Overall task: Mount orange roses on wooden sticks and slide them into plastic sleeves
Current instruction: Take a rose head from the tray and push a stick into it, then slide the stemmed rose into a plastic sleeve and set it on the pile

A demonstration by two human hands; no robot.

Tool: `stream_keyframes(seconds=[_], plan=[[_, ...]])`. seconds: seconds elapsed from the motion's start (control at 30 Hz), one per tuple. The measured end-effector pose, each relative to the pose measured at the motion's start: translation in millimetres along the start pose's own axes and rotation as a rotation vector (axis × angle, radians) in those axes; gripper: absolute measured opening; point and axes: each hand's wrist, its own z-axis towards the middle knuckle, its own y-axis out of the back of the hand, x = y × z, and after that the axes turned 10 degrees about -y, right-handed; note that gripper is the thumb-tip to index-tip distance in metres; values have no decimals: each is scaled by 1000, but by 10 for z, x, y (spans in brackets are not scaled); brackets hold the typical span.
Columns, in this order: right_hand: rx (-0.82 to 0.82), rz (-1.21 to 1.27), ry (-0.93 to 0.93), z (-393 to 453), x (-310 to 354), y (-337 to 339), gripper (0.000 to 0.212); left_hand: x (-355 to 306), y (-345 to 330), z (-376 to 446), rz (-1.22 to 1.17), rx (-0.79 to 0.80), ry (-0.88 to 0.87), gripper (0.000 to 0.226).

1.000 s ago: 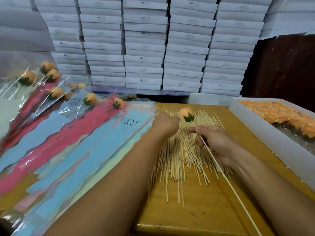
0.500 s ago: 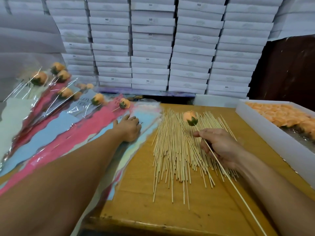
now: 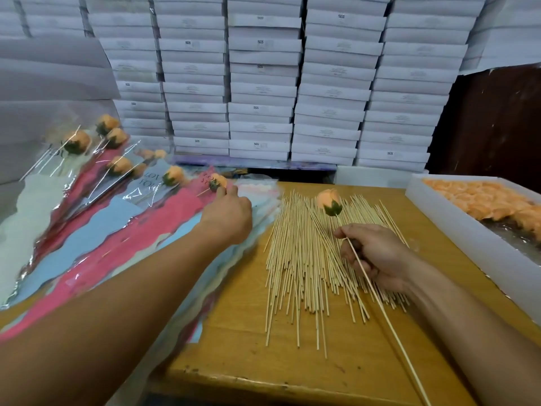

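A: What of the person's body appears in the head view?

B: Two forearms and two hands. The left hand [image 3: 227,213] ends a long forearm entering from the lower left edge; the right hand [image 3: 377,254] ends a forearm entering from the lower right corner.

A: What is worn?

B: Nothing shows. Both forearms are bare up to the frame edge: no sleeve, cuff or glove is in view, and no watch, bracelet or ring can be made out on either wrist or on the fingers that show.

A: Any other surface detail?

B: The near part of the left forearm is blurred and shaded, so fine detail there cannot be told.
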Motion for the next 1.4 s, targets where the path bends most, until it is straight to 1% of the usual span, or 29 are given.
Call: stream_keyframes(seconds=[0.1,0.2,0.3,0.37,0.4,0.47,0.53,0.57,0.6,0.67,0.73,0.77,0.8,0.83,0.87,0.9,0.93,0.97,1.0,1.07,1.13,1.2,1.23,1.3,1.4], plan=[[90,109,-17,-50,32,-42,24,-256,168,-137,-21,-36,-51,24],[240,252,-25,-92,68,-43,18,-620,280,-316,-73,-71,-101,14],[300,304,-1,-122,85,-40,21,-958,305,-513,-49,-109,-199,13],[297,288,23,-125,81,-48,28,-1123,296,-607,-71,-126,-276,17],[276,283,32,-121,78,-54,28,-1179,287,-635,-94,-127,-295,18],[193,274,35,-109,70,-66,26,-1251,276,-672,-130,-131,-329,18],[109,258,33,-101,64,-67,24,-1274,253,-681,-151,-167,-361,13],[88,264,37,-100,65,-62,24,-1262,240,-678,-175,-186,-362,18],[84,272,44,-108,72,-55,24,-1241,243,-669,-220,-192,-342,30],[125,286,58,-137,99,-48,25,-1167,292,-602,-359,-183,-230,56],[183,306,57,-165,120,-60,25,-1042,367,-459,-498,-156,-62,78],[198,311,54,-171,123,-71,24,-960,401,-369,-621,-113,33,83],[203,309,52,-176,124,-83,24,-878,437,-285,-824,-48,123,83],[202,303,52,-181,126,-96,23,-808,479,-220,-1094,27,193,76],[204,298,53,-190,130,-107,24,-739,505,-170,-1355,119,232,65],[210,300,54,-198,132,-115,25,-686,511,-136,-1519,216,229,48],[218,309,55,-209,138,-121,25,-648,501,-114,-1597,288,206,27],[230,322,57,-220,144,-123,24,-630,484,-93,-1661,327,198,9],[249,335,64,-227,150,-122,22,-626,466,-69,-1718,337,199,6],[317,353,101,-238,164,-114,21,-635,436,-8,-1810,295,214,13],[401,353,137,-252,169,-104,22,-649,421,47,-1804,179,251,23],[488,331,139,-269,161,-107,19,-610,389,87,-1723,39,290,27],[512,311,130,-279,158,-116,19,-586,376,99,-1678,-3,307,31],[528,259,106,-302,156,-139,20,-539,363,100,-1601,-15,313,35],[541,172,53,-323,144,-171,20,-491,351,110,-1525,33,278,36]])
